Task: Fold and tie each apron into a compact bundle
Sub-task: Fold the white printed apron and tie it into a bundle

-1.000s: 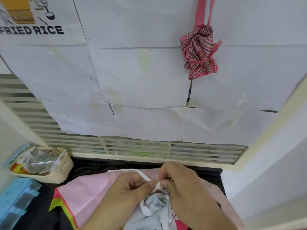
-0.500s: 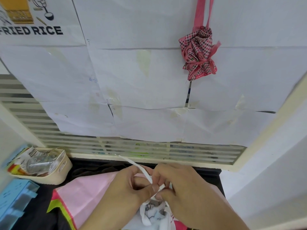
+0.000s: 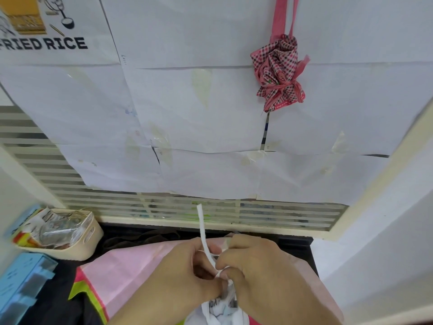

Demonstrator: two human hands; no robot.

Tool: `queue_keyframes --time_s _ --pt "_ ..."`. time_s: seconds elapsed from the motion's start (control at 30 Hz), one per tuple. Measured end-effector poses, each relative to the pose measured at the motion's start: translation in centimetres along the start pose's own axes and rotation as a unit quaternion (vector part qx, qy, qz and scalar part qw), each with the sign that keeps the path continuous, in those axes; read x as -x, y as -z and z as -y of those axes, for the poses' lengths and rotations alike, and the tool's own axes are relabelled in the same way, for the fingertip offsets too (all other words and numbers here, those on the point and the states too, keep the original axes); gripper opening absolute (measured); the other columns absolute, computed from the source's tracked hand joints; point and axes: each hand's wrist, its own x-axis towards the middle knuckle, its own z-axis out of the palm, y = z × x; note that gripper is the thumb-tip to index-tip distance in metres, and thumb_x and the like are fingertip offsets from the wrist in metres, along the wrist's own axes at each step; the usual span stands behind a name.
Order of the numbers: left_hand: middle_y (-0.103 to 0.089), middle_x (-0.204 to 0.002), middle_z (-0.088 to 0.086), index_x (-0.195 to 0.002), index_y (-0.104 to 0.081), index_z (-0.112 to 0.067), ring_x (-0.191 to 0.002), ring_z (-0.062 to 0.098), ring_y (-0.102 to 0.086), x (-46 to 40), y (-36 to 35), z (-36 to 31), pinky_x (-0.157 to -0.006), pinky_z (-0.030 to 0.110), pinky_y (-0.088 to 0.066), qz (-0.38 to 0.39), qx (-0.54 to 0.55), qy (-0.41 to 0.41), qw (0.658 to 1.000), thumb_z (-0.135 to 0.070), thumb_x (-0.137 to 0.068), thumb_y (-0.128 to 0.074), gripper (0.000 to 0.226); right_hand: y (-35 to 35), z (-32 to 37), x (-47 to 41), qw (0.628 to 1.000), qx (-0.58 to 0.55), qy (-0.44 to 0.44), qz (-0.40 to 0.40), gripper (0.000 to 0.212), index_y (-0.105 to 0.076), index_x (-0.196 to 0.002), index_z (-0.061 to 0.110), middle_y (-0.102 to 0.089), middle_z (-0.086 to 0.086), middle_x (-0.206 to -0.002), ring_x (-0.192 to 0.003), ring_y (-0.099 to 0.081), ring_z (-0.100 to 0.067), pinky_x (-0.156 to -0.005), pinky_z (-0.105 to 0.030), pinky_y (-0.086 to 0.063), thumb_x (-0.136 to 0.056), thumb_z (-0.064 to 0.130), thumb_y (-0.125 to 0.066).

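Note:
A white printed apron is bunched into a bundle at the bottom centre, mostly hidden under my hands. Its white strap sticks straight up between them. My left hand and my right hand both pinch the strap where it wraps the bundle, fingertips meeting. A red checked apron, tied into a bundle, hangs on the wall by its pink straps. A pink apron with red and lime edging lies flat on the dark counter under the white one.
A cream basket holding packets stands at the left on the dark counter. A blue box lies at the lower left. Papers cover the slatted window behind, with a fried rice poster top left.
The loose end of the white strap has swung from lying left across my left hand to pointing straight up. Both hands have risen slightly and stayed pinched together on it.

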Motion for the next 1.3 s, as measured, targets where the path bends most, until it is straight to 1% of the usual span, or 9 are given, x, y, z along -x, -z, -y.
queue_keyframes --time_s 0.1,0.17,0.27,0.43,0.6,0.8,0.93,1.17,1.3 --pt "-0.074 -0.074 0.007 -0.104 -0.066 -0.022 -0.066 0.009 -0.070 0.4 -1.0 -0.9 -0.071 0.024 -0.060 -0.082 -0.050 -0.016 0.995 0.004 -0.075 -0.081 0.042 -1.6 -0.7 0.2 0.998 0.032 0.035 -0.037 0.025 -0.073 -0.076 0.041 -0.055 0.017 -0.073 -0.067 -0.059 -0.003 -0.042 -0.011 -0.038 -0.054 0.032 -0.077" --pt "-0.075 -0.074 0.000 -0.100 -0.067 -0.026 -0.067 0.005 -0.071 0.7 -1.4 -1.5 -0.071 0.022 -0.059 -0.128 -0.070 -0.048 0.988 0.000 -0.074 -0.084 0.041 -2.1 -1.0 0.3 0.996 0.042 0.042 -0.063 0.028 -0.073 -0.075 0.034 -0.050 0.013 -0.072 -0.067 -0.056 -0.009 -0.038 -0.026 -0.043 -0.049 0.024 -0.076" --pt "-0.075 -0.073 -0.009 -0.097 -0.068 -0.026 -0.070 0.006 -0.071 1.2 -1.7 -1.8 -0.070 0.021 -0.059 -0.175 -0.071 -0.080 0.979 -0.004 -0.074 -0.086 0.036 -2.4 -1.1 0.3 0.992 0.032 0.034 -0.114 0.028 -0.071 -0.071 0.030 -0.048 0.012 -0.073 -0.069 -0.053 -0.011 -0.039 -0.027 -0.042 -0.046 0.020 -0.080" --pt "-0.073 -0.076 -0.025 -0.092 -0.062 -0.037 -0.073 -0.001 -0.072 2.0 -2.6 -1.8 -0.066 0.010 -0.053 -0.213 -0.099 -0.129 0.963 -0.010 -0.077 -0.086 0.038 -2.8 -0.8 0.3 0.987 0.007 0.007 -0.159 0.023 -0.064 -0.073 0.030 -0.049 0.013 -0.079 -0.073 -0.055 -0.011 -0.042 -0.029 -0.047 -0.054 0.021 -0.073" --pt "-0.065 -0.094 -0.045 -0.092 -0.055 -0.054 -0.078 -0.014 -0.068 2.1 -3.2 -0.8 -0.074 0.013 -0.053 -0.253 -0.170 -0.163 0.938 -0.026 -0.080 -0.085 0.042 -3.1 -0.9 0.1 0.987 -0.010 0.005 -0.160 0.020 -0.058 -0.078 0.030 -0.046 0.015 -0.085 -0.083 -0.051 -0.009 -0.046 -0.027 -0.049 -0.062 0.019 -0.060" --pt "-0.070 -0.077 -0.031 -0.099 -0.055 -0.044 -0.066 -0.012 -0.066 1.9 -3.3 0.2 -0.054 0.011 -0.050 -0.290 -0.240 -0.205 0.904 -0.048 -0.077 -0.061 0.023 -3.9 -1.4 -0.2 0.991 -0.017 0.032 -0.132 0.020 -0.057 -0.083 0.030 -0.047 0.017 -0.091 -0.092 -0.050 -0.008 -0.059 -0.028 -0.055 -0.066 0.019 -0.061" --pt "-0.071 -0.077 -0.034 -0.088 -0.063 -0.048 -0.070 -0.015 -0.067 1.8 -2.6 0.1 -0.062 0.009 -0.051 -0.256 -0.220 -0.144 0.930 -0.018 -0.070 -0.092 0.046 -4.3 -1.6 -0.1 0.982 -0.057 0.036 -0.174 0.019 -0.070 -0.081 0.030 -0.055 0.017 -0.086 -0.086 -0.055 -0.006 -0.068 -0.020 -0.049 -0.068 0.017 -0.073" --pt "-0.072 -0.068 -0.027 -0.087 -0.070 -0.036 -0.069 -0.005 -0.072 2.0 -1.5 -1.0 -0.071 0.006 -0.050 -0.230 -0.118 -0.105 0.960 -0.008 -0.079 -0.085 0.032 -5.2 -1.5 0.1 0.970 -0.090 0.060 -0.217 0.025 -0.078 -0.101 0.023 -0.053 0.011 -0.084 -0.078 -0.057 -0.015 -0.057 -0.030 -0.053 -0.081 0.012 -0.071" --pt "-0.071 -0.069 -0.032 -0.084 -0.066 -0.038 -0.070 -0.008 -0.071 2.0 -1.8 -1.0 -0.073 0.007 -0.050 -0.234 -0.114 -0.116 0.958 -0.014 -0.079 -0.087 0.032 -4.8 -1.1 0.2 0.974 -0.055 0.030 -0.217 0.019 -0.072 -0.081 0.023 -0.049 0.012 -0.085 -0.081 -0.054 -0.012 -0.051 -0.029 -0.051 -0.068 0.010 -0.072"
